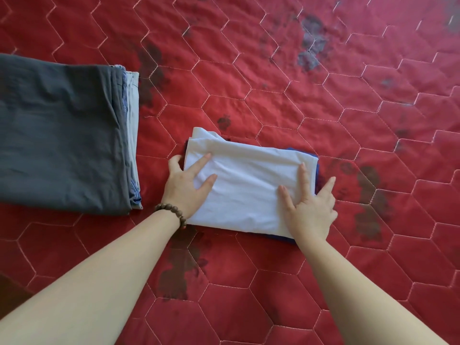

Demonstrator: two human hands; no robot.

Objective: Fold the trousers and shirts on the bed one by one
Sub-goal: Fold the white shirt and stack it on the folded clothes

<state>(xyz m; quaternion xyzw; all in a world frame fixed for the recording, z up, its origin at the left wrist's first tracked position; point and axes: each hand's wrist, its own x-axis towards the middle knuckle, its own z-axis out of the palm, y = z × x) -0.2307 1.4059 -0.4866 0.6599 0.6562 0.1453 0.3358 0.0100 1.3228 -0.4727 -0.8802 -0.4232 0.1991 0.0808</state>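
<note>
A bedroom in a home is indicated. The whole view is filled by a red quilted bedspread (273, 100), stitched in pale hexagons and printed with dark flower motifs, spread flat as on a bed. Household laundry is laid out on it: a stack of folded grey trousers (62, 138) at the left and a folded white shirt (246, 180) near the middle, over a blue garment (317, 170). No walls or furniture can be seen.
</note>
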